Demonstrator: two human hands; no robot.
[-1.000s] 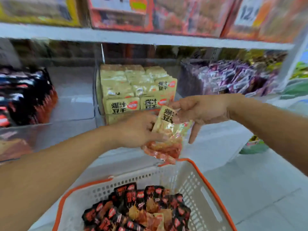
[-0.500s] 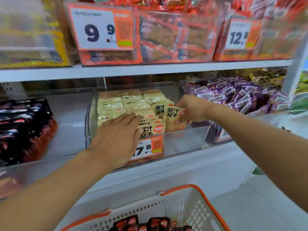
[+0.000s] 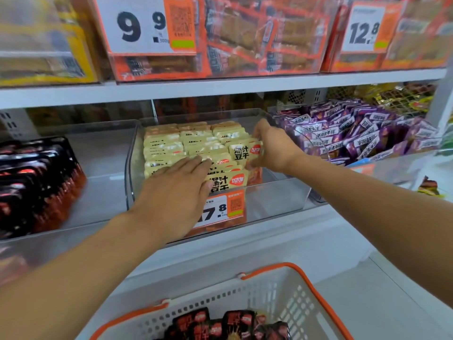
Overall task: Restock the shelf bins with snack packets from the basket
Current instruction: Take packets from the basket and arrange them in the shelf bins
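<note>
Two hands reach into the clear bin (image 3: 282, 192). The left hand (image 3: 175, 195) lies flat on the yellow packets (image 3: 166, 146). The right hand (image 3: 272, 147) pinches one packet (image 3: 244, 152) at the row's right end.

Two hands (image 3: 176, 192), one basket (image 3: 282, 298), three price tags (image 3: 221, 209).

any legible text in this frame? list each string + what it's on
"9.9": price tag on the upper orange bin.
"12.8": price tag on the upper right bin.
"7.8", first digit hidden by the left hand: price tag on the clear bin.
"爆汁豆干": yellow packet in the right hand.
Purple packets, basket packets, QR codes, fine print: too blurred.
</note>
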